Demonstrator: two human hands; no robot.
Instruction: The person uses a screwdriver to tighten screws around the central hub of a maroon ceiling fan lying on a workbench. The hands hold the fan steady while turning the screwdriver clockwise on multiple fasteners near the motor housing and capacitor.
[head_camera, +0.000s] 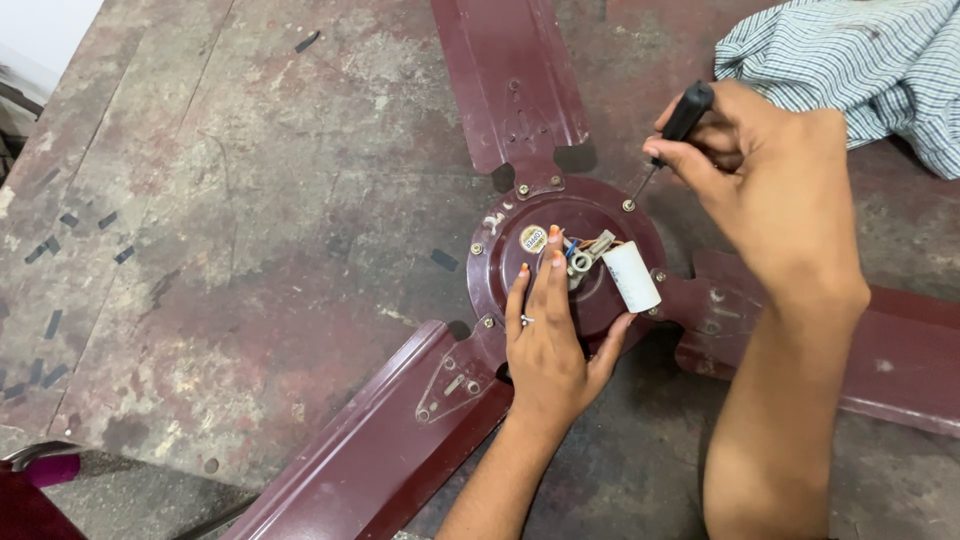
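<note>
**Screwdriver on a hub screw, fan lying blades-out on the floor**

A maroon ceiling fan lies flat on a stained floor (250, 200), its round hub (560, 255) facing up. The left hand (548, 340) rests flat and open on the hub, fingers spread, gripping nothing; its fingertips lie just beside a white capacitor (632, 277) and a small knot of wires (580, 255) at the hub's middle. The right hand (770, 175) is closed around a black-handled screwdriver (670, 140), whose tip sits on a screw (628, 205) at the hub's upper right rim.

As a judgement: the work looks early or midway. The hub cover sits in place, every visible rim screw is seated, and the blades are all attached. Whether this screw is going in or out cannot be told.

Counted:
- Blades: three, one up (510, 80), one lower left (390, 440), one right (860, 350).
- Hub rim screws in view: about five; others may lie under the hand.
- Capacitor: one.
- Screwdriver: one.
- Checked cloth (860, 60): one, at upper right, well apart from the hub.
- Bits of dark tape (60, 240): many, scattered at left.
</note>
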